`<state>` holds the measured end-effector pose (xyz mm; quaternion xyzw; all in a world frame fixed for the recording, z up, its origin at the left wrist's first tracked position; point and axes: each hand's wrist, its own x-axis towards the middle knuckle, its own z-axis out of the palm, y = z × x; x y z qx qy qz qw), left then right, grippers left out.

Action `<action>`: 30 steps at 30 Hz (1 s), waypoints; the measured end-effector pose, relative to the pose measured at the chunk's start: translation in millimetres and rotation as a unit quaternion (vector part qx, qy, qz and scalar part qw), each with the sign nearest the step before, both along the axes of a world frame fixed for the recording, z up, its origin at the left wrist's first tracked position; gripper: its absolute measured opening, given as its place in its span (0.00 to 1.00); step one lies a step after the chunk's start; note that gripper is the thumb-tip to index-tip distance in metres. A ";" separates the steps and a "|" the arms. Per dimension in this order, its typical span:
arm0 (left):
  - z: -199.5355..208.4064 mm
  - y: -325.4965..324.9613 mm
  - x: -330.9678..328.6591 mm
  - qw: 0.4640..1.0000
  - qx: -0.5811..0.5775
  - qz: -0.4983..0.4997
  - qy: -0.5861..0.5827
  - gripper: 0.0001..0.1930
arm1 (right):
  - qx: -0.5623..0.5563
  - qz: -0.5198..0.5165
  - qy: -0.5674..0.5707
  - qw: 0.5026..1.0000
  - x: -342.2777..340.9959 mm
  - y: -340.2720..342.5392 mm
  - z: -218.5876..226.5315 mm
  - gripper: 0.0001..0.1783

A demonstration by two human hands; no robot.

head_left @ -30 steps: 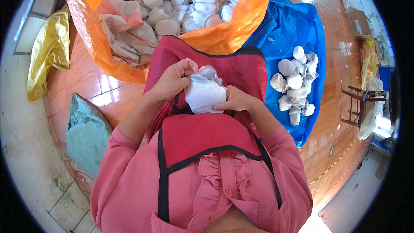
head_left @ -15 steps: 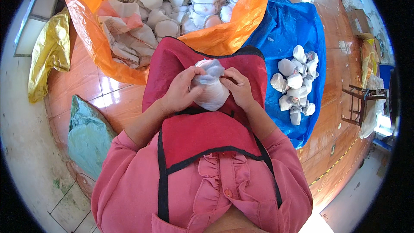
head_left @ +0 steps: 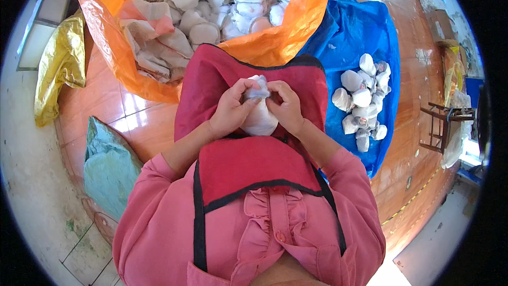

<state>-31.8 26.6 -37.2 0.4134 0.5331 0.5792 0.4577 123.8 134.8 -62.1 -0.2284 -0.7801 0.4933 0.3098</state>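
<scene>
- One white bundle (head_left: pixel 259 122), centre of the frame, is held upright above my lap; my hands cover part of it.
- Its gathered grey edge (head_left: pixel 257 94) looks thin and sheer; the body below is smooth, rounded and seemingly soft.
- My left hand (head_left: pixel 234 104) grips this edge from the left, thumb against bent fingers.
- My right hand (head_left: pixel 286 107) is closed at the edge's right side, fingertips pinched together; whether cloth lies between them I cannot tell.
- Handling, in my judgement: the left pinch should be firm and steady, the right should work in small moves, and the folds should be gathered evenly. A hard pull could tear the sheer edge or crush the round body.
- Beneath: my dark red apron (head_left: pixel 203 77), woven-looking, bound in black.
- Right of centre: similar knobbly white bundles (head_left: pixel 361 98), clustered on a creased, shiny blue sheet (head_left: pixel 346 26).
- Top of the frame: a glossy orange bag (head_left: pixel 299 29), wide open, heaped with flat, rounded pads (head_left: pixel 204 34), white to beige.
- Left side: crumpled yellow sack (head_left: pixel 61 55) above, dull teal sack (head_left: pixel 108 175) below.
</scene>
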 end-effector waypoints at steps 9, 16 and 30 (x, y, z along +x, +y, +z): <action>28.3 5.8 -12.8 0.974 0.012 -0.040 0.224 0.23 | 0.081 0.070 -0.002 0.994 0.3 22.3 12.5 0.13; 25.4 6.0 -4.3 0.967 0.009 -0.012 0.255 0.17 | -0.060 0.198 -0.121 0.971 12.1 44.0 45.0 0.11; 48.8 0.6 -10.6 0.953 -0.171 -0.188 0.163 0.13 | -0.098 0.363 -0.236 0.896 21.4 48.0 65.0 0.08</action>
